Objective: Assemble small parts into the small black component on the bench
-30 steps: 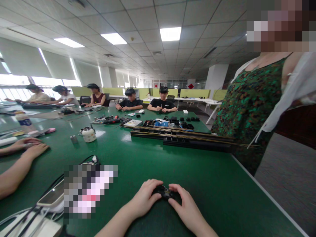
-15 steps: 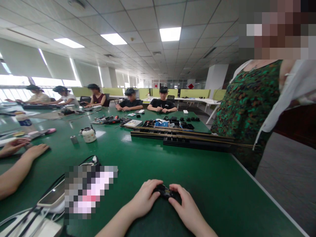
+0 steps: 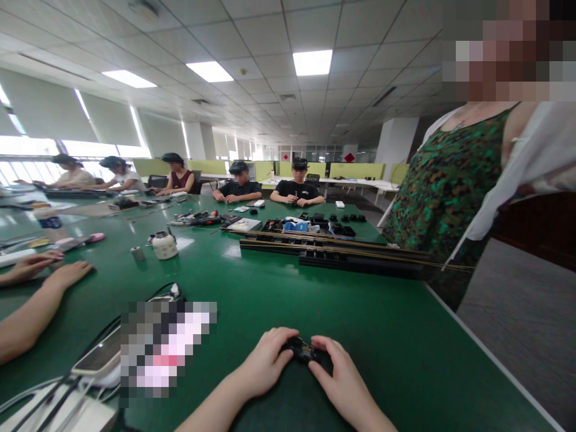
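Note:
Low in the head view, a small black part (image 3: 304, 351) with brassy marks lies between my two hands, close over the green table (image 3: 234, 312). My left hand (image 3: 270, 360) grips its left end, fingers over the far side and thumb on the near side. Around the right end curl the fingers and thumb of my right hand (image 3: 335, 369). Both ends of the part are partly covered by my fingers, so its exact kind cannot be made out.
Long black rails (image 3: 342, 258) with thin brassy rods cross the table ahead. To the left are a phone (image 3: 96, 360), cables, a white flask (image 3: 164, 245) and another person's hand (image 3: 69, 274). A person in a patterned top (image 3: 445, 168) stands at right; several people sit beyond.
My hands keep their hold on the black part with hardly any movement. The whole view shifts slightly, and the standing person's white sleeve has moved a little left.

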Tool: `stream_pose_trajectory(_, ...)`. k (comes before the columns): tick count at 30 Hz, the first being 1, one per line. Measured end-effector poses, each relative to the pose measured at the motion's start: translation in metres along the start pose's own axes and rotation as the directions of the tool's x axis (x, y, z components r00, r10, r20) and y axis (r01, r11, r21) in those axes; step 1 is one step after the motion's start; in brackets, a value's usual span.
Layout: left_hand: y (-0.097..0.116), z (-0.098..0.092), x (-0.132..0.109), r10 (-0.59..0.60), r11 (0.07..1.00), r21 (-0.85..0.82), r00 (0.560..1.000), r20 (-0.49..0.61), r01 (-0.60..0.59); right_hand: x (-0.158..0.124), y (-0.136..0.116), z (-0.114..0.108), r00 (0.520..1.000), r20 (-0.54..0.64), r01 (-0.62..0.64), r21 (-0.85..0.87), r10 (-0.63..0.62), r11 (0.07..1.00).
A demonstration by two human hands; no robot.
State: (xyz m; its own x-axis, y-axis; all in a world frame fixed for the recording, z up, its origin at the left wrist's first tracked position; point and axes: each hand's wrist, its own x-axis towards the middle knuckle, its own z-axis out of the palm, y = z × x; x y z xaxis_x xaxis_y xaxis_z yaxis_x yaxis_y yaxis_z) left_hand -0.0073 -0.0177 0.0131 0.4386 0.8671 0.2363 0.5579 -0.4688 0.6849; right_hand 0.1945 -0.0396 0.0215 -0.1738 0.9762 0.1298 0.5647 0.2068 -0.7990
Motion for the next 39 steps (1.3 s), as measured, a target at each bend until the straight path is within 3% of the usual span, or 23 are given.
stream_pose_trajectory(39, -0.013, -0.003, 0.002, 0.048, 0.999, -0.025, 0.999, 0.001, -0.048, 0.007, -0.003, 0.004, 1.0, -0.001, -0.001, -0.01, 0.001, 1.0)
